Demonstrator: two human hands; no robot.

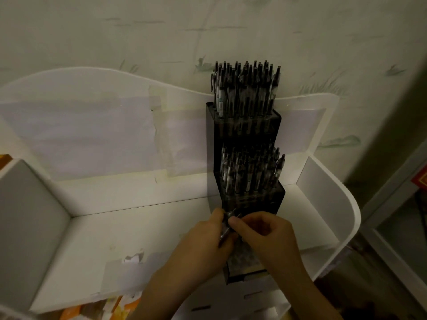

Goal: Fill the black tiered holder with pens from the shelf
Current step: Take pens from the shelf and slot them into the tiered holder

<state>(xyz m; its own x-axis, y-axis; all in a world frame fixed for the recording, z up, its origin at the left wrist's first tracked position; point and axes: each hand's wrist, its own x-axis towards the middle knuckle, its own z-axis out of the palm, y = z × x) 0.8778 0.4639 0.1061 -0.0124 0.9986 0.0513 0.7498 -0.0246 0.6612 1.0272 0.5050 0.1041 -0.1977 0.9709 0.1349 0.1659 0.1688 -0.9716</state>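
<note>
The black tiered holder (245, 130) stands on the white shelf (138, 227), right of centre, against its back panel. Its top tier is packed with dark pens (247, 88), and its middle tier is also full of pens (251, 172). The lowest, front tier is mostly hidden behind my hands. My left hand (208, 241) grips a small bunch of pens (227, 227) over that front tier. My right hand (265, 236) pinches the top of one of those pens with thumb and fingertips.
The shelf has raised white side walls (323, 181) and a tall back panel with taped paper (92, 135). More taped paper lies on its floor at the front. A patterned wall rises behind. Orange items show below the shelf's front left.
</note>
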